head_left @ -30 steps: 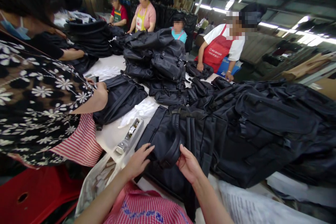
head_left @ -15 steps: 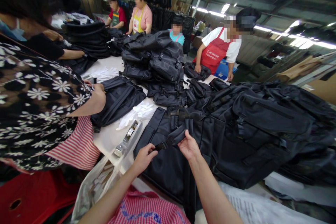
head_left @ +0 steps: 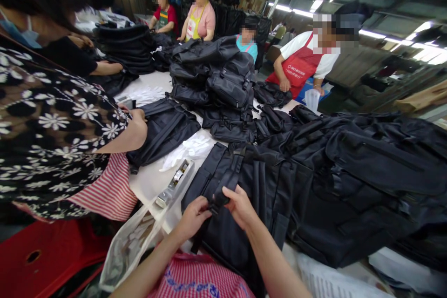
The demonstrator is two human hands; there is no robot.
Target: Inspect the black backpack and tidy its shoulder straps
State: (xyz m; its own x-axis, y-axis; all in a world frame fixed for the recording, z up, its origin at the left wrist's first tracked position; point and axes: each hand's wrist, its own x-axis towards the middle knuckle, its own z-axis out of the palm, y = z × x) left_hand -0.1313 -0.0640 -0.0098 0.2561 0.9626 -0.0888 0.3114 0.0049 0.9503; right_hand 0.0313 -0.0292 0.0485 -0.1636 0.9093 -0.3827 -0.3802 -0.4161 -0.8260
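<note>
Both bare arms are extended forward from the bottom of the view and are angled inward, so that the wrists and hands are brought toward each other. The left forearm (head_left: 148, 267) is laid on a long diagonal from the lower edge, and the left hand (head_left: 193, 218) is held back upward and turned rightward, its fingers (head_left: 204, 210) curled inward. The right forearm (head_left: 274, 260) is slanted up from the lower right, and the right hand (head_left: 240, 207) is turned leftward, its fingers (head_left: 228, 193) bent toward the left hand. The two hands are held just apart, with the fingertips nearly meeting, and neither wrist is sharply bent.
</note>
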